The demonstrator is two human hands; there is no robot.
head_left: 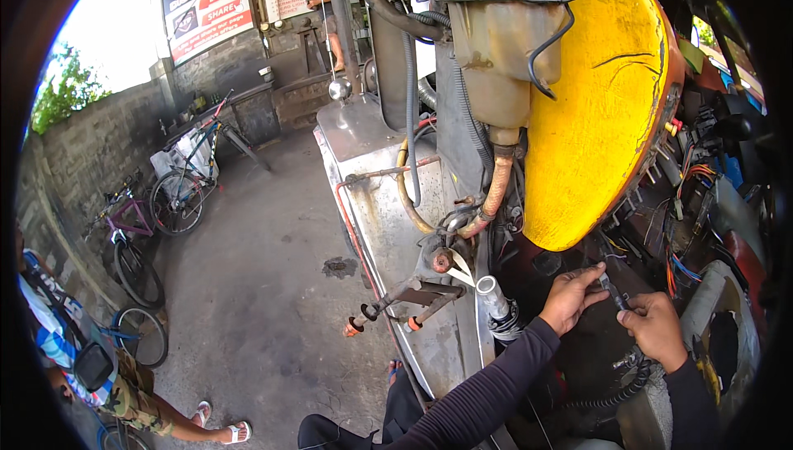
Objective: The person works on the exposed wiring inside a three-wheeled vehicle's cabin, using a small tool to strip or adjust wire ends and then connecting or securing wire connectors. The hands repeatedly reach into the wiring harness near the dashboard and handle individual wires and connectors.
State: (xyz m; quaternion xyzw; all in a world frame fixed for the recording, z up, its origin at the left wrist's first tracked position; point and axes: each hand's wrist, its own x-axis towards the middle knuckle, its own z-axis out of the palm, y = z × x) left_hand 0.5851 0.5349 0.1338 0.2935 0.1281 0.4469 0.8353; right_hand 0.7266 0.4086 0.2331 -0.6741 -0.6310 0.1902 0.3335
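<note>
In the lower right, my left hand [570, 297] and my right hand [658, 328] face each other beside an opened vehicle interior. Between them runs a slim dark rod-like piece [612, 291] with a greyish section; whether it is a tool or a cable end I cannot make out. My right thumb and fingers pinch its lower part, and my left fingertips close on its upper end. Loose coloured wires [681, 268] hang just beyond my right hand. Above my hands curves a cracked yellow panel [599, 111].
A dirty metal housing [396, 227] with pipes and a cloudy plastic tank [500, 54] stands left of the yellow panel. A black corrugated hose [619, 396] lies below my hands. Bicycles [178, 194] lean by the left wall. One person [91, 351] is at lower left, another [318, 0] far back.
</note>
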